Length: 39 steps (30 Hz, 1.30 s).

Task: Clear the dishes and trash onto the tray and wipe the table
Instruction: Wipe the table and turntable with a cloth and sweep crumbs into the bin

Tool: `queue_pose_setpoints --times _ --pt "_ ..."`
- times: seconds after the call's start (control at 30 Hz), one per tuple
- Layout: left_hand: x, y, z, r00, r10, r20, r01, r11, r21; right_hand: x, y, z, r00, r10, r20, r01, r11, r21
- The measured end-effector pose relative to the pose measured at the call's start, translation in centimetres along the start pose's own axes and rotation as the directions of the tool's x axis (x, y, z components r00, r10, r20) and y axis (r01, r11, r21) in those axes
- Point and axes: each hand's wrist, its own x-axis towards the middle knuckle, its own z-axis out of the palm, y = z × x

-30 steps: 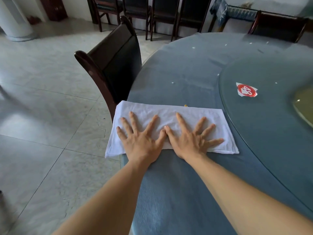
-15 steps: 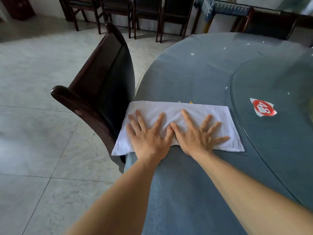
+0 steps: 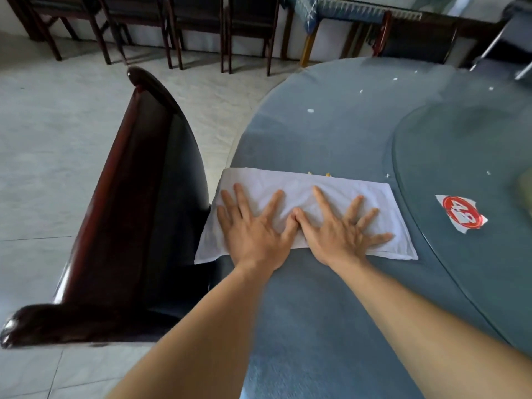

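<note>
Head view first, and the only one: both hands lie flat on a white cloth (image 3: 302, 208) at the near left edge of a round table (image 3: 331, 133) covered in blue-grey fabric. The left hand (image 3: 253, 228) and the right hand (image 3: 338, 228) are spread wide, fingers straight, palms pressing down, thumbs touching in the middle; neither grips anything. The cloth's left end hangs past the table edge, close beside a dark wooden chair (image 3: 138, 214) pushed up against the table. A few yellow crumbs (image 3: 319, 174) sit right at the cloth's far edge, and white specks (image 3: 310, 111) lie scattered farther off. To the right a glass turntable (image 3: 460, 156) rests on the table, with a torn white-and-red wrapper (image 3: 460, 214) on it. No tray or dishes show here. Several slips look possible. Pushing the cloth farther left could sweep crumbs off the edge onto the floor or the chair seat rather than gathering them. The overhanging end might snag on the chair. Flat palms give pressure but little hold, so the cloth could bunch or slide out from under. The wrapper, judged still to be cleared, could be brushed off the glass by a wide stroke.
</note>
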Motion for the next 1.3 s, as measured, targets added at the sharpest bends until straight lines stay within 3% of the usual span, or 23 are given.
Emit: queue_pose_setpoints --times 0.47,1.3 --pt "14.4 0.9 0.1 0.985 0.158 0.069 -0.159 0.987 0.023 11.1 -5.5 -0.8 0.979 0.198 -0.047 -0.196 0.980 0.044" --pt "39.7 7.9 1.1 0.878 0.419 0.231 -0.442 0.895 0.057 31.3 -11.3 -3.8 0.840 0.532 -0.106 -0.519 0.845 0.126"
